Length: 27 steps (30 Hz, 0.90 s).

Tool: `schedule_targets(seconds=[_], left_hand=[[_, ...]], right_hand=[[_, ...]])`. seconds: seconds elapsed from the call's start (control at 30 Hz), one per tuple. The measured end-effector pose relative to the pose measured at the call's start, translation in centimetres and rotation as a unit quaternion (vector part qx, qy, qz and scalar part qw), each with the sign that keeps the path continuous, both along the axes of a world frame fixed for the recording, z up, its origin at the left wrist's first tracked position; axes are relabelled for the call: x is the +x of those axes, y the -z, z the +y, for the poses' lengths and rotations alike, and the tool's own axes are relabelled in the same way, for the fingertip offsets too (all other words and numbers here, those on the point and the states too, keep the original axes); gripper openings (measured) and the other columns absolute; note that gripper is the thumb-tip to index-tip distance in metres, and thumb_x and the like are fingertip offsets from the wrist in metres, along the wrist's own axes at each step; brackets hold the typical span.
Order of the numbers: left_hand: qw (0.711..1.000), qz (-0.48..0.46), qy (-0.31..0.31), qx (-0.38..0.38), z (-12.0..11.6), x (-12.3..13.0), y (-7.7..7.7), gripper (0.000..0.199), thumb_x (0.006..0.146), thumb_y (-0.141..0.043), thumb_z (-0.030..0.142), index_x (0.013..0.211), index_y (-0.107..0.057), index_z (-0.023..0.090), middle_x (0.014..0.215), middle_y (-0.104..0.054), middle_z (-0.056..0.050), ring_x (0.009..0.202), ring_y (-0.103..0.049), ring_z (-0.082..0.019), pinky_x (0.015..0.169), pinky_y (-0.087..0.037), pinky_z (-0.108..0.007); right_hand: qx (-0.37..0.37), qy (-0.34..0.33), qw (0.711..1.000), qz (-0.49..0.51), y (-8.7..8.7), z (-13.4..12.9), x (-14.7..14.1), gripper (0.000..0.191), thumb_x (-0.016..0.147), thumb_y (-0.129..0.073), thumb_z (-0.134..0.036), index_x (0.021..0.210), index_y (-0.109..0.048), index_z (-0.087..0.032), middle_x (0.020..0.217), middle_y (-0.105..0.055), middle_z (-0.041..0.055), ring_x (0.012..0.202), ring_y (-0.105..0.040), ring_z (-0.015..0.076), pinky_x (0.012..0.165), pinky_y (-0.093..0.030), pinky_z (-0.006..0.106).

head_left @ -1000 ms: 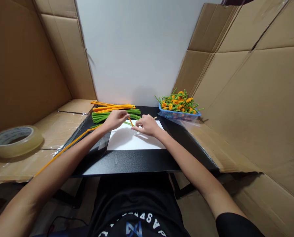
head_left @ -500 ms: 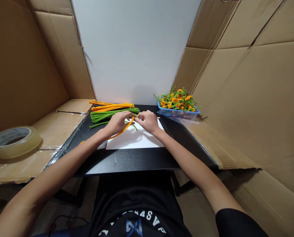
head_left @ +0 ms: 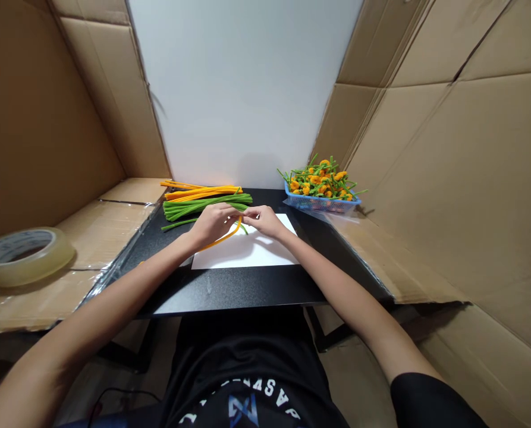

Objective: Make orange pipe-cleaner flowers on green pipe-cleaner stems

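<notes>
Orange pipe cleaner [head_left: 224, 238], bent in a curve, held just above white paper [head_left: 247, 252] on a black table [head_left: 229, 291]. Left hand [head_left: 211, 224]: fingers curled closed around the pipe cleaner. Right hand [head_left: 265, 221]: fingertips pinched together just beside the left hand, anything held hidden. Beyond: green pipe cleaners [head_left: 203, 206], more orange pipe cleaners [head_left: 203, 192], blue plastic basket [head_left: 319, 206] of pipe-cleaner flowers [head_left: 321, 181]. Clear tape roll [head_left: 24, 257] on cardboard [head_left: 113, 223], left.

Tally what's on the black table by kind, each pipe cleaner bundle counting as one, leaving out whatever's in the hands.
Orange pipe cleaner bundles: 1
Green pipe cleaner bundles: 1
Blue plastic baskets: 1
White paper sheets: 1
Total: 4
</notes>
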<state>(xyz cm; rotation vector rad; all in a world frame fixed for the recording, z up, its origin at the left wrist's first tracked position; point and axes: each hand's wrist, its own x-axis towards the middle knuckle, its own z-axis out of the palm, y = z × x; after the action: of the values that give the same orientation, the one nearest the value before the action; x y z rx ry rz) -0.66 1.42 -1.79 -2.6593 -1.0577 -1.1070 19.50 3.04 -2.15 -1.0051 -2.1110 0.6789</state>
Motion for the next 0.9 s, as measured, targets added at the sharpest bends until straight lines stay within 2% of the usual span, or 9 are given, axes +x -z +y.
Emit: schedule_targets(seconds=[0.1, 0.17, 0.27, 0.37, 0.47, 0.53, 0.67, 0.77, 0.9], left_hand=[[0.999, -0.015, -0.037, -0.003, 0.1, 0.0, 0.1, 0.022, 0.088, -0.056, 0.016, 0.094, -0.077, 0.017, 0.088, -0.077, -0.009, 0.078, -0.068, -0.019, 0.075, -0.049, -0.028], [0.997, -0.026, -0.068, -0.005, 0.1, -0.1, 0.1, 0.023, 0.086, -0.056, 0.015, 0.098, -0.076, 0.017, 0.087, -0.077, -0.009, 0.076, -0.068, -0.019, 0.073, -0.048, -0.028], [0.995, -0.040, -0.095, -0.010, 0.0, 0.0, 0.1, 0.026, 0.084, -0.056, 0.012, 0.105, -0.071, 0.016, 0.084, -0.075, -0.008, 0.074, -0.068, -0.019, 0.069, -0.046, -0.027], [0.993, -0.051, -0.103, -0.012, -0.2, 0.2, 0.1, 0.020, 0.077, -0.058, 0.008, 0.093, -0.070, 0.015, 0.082, -0.075, -0.008, 0.075, -0.068, -0.020, 0.068, -0.046, -0.027], [0.991, -0.081, -0.097, -0.042, -0.2, 0.4, 0.1, 0.013, 0.074, -0.061, 0.009, 0.081, -0.070, 0.016, 0.078, -0.075, -0.007, 0.072, -0.069, -0.020, 0.069, -0.049, -0.028], [0.984, -0.134, -0.080, -0.086, -0.2, 0.4, 0.0, 0.013, 0.075, -0.062, 0.013, 0.081, -0.072, 0.016, 0.079, -0.076, -0.006, 0.072, -0.070, -0.019, 0.070, -0.051, -0.027], [0.961, -0.207, -0.032, -0.179, 0.2, 0.0, -0.1, 0.020, 0.077, -0.067, 0.024, 0.091, -0.076, 0.014, 0.082, -0.078, -0.007, 0.076, -0.073, -0.021, 0.070, -0.054, -0.028], [0.952, -0.223, -0.014, -0.209, 0.6, -0.4, 0.1, 0.023, 0.074, -0.072, 0.033, 0.084, -0.077, 0.013, 0.082, -0.078, -0.010, 0.076, -0.073, -0.022, 0.069, -0.055, -0.029], [0.925, -0.277, 0.011, -0.259, 1.4, -0.6, 0.3, 0.029, 0.068, -0.079, 0.037, 0.081, -0.076, 0.012, 0.078, -0.077, -0.010, 0.071, -0.071, -0.021, 0.065, -0.053, -0.028]], right_hand=[[0.119, 0.078, 0.990, 0.001, -0.6, -0.9, -0.2, 0.020, 0.084, -0.061, -0.025, 0.097, -0.074, -0.018, 0.102, -0.070, 0.0085, 0.102, -0.057, 0.0233, 0.092, -0.042, 0.035], [0.169, 0.120, 0.978, 0.025, -0.9, -1.5, -0.5, 0.019, 0.088, -0.057, -0.029, 0.091, -0.071, -0.017, 0.099, -0.067, 0.0091, 0.101, -0.055, 0.0230, 0.092, -0.041, 0.034], [0.093, 0.080, 0.991, 0.047, -0.7, -2.1, -1.4, 0.037, 0.093, -0.051, -0.046, 0.076, -0.066, -0.017, 0.077, -0.062, 0.0045, 0.079, -0.054, 0.0184, 0.075, -0.040, 0.030], [-0.009, 0.028, 0.997, 0.072, 0.2, -1.9, -2.5, 0.046, 0.088, -0.055, -0.058, 0.067, -0.059, -0.017, 0.066, -0.057, 0.0003, 0.067, -0.050, 0.0146, 0.066, -0.036, 0.027], [-0.064, -0.006, 0.991, 0.114, 1.2, -1.3, -3.0, 0.042, 0.081, -0.062, -0.056, 0.066, -0.057, -0.017, 0.065, -0.057, -0.0002, 0.066, -0.052, 0.0141, 0.064, -0.037, 0.026], [-0.071, -0.016, 0.989, 0.129, 1.4, -1.0, -2.9, 0.036, 0.081, -0.064, -0.051, 0.070, -0.060, -0.017, 0.069, -0.062, 0.0011, 0.069, -0.056, 0.0152, 0.066, -0.041, 0.026], [0.028, 0.033, 0.997, 0.068, 1.2, -1.2, -2.5, 0.022, 0.088, -0.061, -0.035, 0.077, -0.065, -0.016, 0.084, -0.070, 0.0049, 0.081, -0.062, 0.0178, 0.076, -0.044, 0.028], [0.130, 0.063, 0.989, -0.022, 0.9, -1.7, -2.3, 0.014, 0.092, -0.060, -0.025, 0.083, -0.067, -0.017, 0.094, -0.071, 0.0077, 0.090, -0.061, 0.0200, 0.083, -0.043, 0.030], [0.200, 0.065, 0.975, -0.066, 0.5, -1.8, -2.0, 0.014, 0.095, -0.057, -0.023, 0.087, -0.066, -0.017, 0.097, -0.069, 0.0087, 0.094, -0.059, 0.0217, 0.085, -0.043, 0.032]])
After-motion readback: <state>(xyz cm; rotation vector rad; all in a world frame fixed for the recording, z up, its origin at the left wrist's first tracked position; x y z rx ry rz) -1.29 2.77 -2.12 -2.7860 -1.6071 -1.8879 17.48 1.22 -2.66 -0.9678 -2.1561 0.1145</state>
